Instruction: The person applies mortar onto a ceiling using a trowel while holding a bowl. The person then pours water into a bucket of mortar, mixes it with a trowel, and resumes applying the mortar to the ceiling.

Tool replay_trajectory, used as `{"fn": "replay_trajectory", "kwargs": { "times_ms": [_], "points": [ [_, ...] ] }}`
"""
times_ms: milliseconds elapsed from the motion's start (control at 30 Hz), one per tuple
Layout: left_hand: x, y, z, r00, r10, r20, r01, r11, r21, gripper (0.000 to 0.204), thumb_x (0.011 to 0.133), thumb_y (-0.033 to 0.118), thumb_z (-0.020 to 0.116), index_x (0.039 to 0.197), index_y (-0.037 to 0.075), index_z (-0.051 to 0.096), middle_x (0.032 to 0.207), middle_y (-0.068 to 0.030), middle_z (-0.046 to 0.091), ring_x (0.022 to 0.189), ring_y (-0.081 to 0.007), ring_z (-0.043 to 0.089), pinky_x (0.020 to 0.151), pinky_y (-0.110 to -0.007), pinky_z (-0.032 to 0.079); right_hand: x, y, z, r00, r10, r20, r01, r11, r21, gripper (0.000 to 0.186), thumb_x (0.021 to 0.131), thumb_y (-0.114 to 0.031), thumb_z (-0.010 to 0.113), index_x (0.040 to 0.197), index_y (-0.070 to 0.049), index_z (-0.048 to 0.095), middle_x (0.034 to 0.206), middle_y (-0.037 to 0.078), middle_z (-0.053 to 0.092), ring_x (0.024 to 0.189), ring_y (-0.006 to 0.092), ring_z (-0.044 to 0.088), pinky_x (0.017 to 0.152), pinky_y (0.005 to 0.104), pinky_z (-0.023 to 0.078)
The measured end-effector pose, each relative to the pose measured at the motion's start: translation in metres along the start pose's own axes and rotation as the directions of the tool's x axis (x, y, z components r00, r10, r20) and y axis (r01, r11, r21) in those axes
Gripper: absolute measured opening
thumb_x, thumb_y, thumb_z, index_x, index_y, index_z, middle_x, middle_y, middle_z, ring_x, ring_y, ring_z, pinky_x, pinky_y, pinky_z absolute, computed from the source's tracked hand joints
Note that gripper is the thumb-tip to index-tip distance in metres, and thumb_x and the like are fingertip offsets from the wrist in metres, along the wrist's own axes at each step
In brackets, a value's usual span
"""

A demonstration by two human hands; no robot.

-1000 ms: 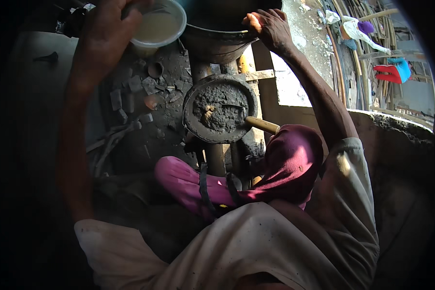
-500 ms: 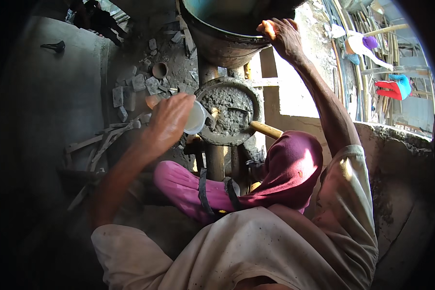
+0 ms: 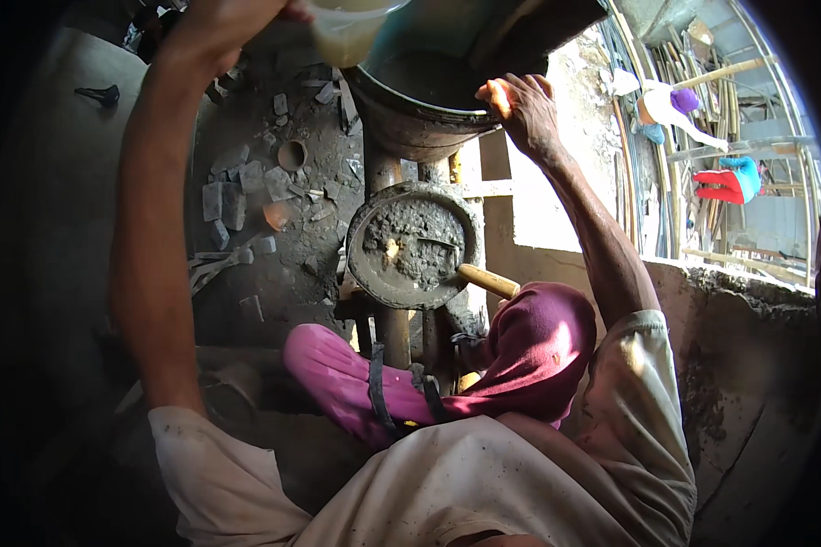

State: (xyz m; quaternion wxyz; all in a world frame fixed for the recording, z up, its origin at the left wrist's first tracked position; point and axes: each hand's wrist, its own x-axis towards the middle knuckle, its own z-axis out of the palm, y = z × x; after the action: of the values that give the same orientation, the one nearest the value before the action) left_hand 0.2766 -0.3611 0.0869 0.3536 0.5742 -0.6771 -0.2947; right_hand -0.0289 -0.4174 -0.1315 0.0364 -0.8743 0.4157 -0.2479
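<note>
Translucent tub (image 3: 351, 41) of cloudy liquid is at top of view, overlapping big bucket's (image 3: 420, 132) left rim; can't tell if touching. Left hand (image 3: 235, 25) clamped on tub's left side, partly cut off. Right hand (image 3: 529, 114) clamped on bucket's right rim. Nearer the wearer: round pan (image 3: 356, 248) of wet grey mortar (image 3: 410, 239), wood-handled trowel (image 3: 490, 281) in it.

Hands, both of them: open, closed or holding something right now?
Left hand: holding the tub of cloudy liquid.
Right hand: closed on the bucket rim.
</note>
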Motion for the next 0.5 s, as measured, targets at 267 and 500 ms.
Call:
{"fn": "replay_trajectory", "kwargs": {
  "times_ms": [267,500],
  "points": [
    [0.064,-0.053,0.096,0.997,-0.078,-0.027,0.081,0.978,0.194,0.026,0.088,0.017,0.061,0.11,0.004,0.062,0.094,-0.0145,0.068,0.077,-0.0211,0.067,0.061,-0.036,0.053,-0.002,0.001,0.004,1.0,-0.026,0.014,0.026,1.0,0.0,0.034,0.099,-0.038,0.038,0.091,-0.023,0.067,0.083,0.001,0.059,0.089,0.021,0.055,0.099,0.0397,0.03],
    [-0.028,-0.061,0.106,0.832,0.069,-0.551,0.07,0.972,0.226,0.033,0.09,0.022,0.058,0.119,0.006,0.059,0.11,-0.0131,0.065,0.095,-0.0181,0.061,0.077,-0.033,0.048,0.001,0.017,-0.001,0.998,-0.054,0.019,0.055,0.997,-0.05,0.027,0.097,-0.035,0.045,0.098,-0.022,0.069,0.095,-0.001,0.062,0.096,0.0215,0.054,0.098,0.0392,0.029]
  ]
}}
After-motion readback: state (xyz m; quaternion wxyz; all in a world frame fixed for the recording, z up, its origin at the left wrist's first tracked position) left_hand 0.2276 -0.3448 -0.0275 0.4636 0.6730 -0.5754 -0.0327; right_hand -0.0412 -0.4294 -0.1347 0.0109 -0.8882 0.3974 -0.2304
